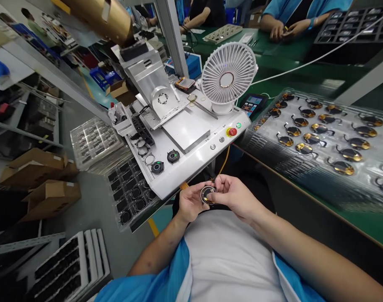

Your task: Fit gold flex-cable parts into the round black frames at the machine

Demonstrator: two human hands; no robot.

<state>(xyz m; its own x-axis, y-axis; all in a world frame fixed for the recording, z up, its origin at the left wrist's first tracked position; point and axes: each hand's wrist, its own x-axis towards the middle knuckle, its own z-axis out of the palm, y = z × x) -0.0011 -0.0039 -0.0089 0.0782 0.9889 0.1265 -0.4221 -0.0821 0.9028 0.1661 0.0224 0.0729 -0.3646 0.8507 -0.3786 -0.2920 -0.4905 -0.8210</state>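
Observation:
My left hand [193, 201] holds a round watch part [207, 193] with a pale rim and a dark, partly gold inside, close to my lap. The fingers of my right hand [231, 193] are bent together at its right side, the thumb pressing onto its face. Whether a smaller piece is between those fingertips is hidden. Ahead and to the left, two dark watch backs [173, 156] with green spots lie on the white machine base [191, 163]. Several thin rings [149, 159] lie beside them.
A white fan [227, 77] and a red stop button [232, 131] are on the machine. To the right are clear trays [329, 115] of round gold-and-black parts with tails. A dark parts tray [128, 191] is at left. Co-worker's hands [284, 31] are across the green table.

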